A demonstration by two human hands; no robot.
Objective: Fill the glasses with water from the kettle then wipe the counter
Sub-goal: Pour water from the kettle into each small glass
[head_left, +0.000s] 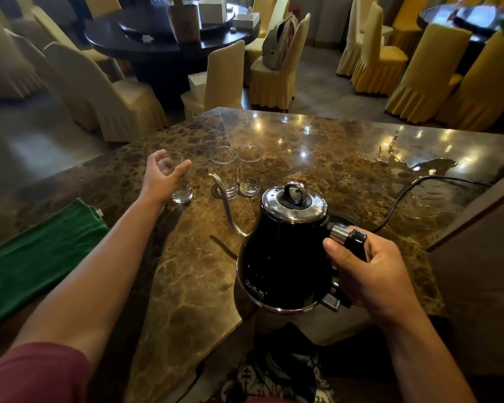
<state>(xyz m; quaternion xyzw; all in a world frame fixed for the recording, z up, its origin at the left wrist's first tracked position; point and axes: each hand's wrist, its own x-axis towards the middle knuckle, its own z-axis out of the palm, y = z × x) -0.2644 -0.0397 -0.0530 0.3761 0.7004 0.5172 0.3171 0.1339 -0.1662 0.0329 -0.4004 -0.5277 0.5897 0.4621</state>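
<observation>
My right hand (370, 274) grips the handle of a black gooseneck kettle (282, 254), held above the brown marble counter (192, 271) near its front edge. The thin spout points toward three clear glasses. My left hand (163, 175) is curled around the left glass (182, 189), fingers apart; I cannot tell if it touches. Two more glasses (224, 170) (249, 170) stand side by side just right of it. All three look empty. A folded green cloth (38, 257) lies at the counter's left.
The kettle's round base (342, 221) sits behind the kettle, its black cord (413, 199) running right. A puddle of spilled water (428, 167) spreads at the counter's far right. Yellow-covered chairs and dark round tables stand beyond the counter.
</observation>
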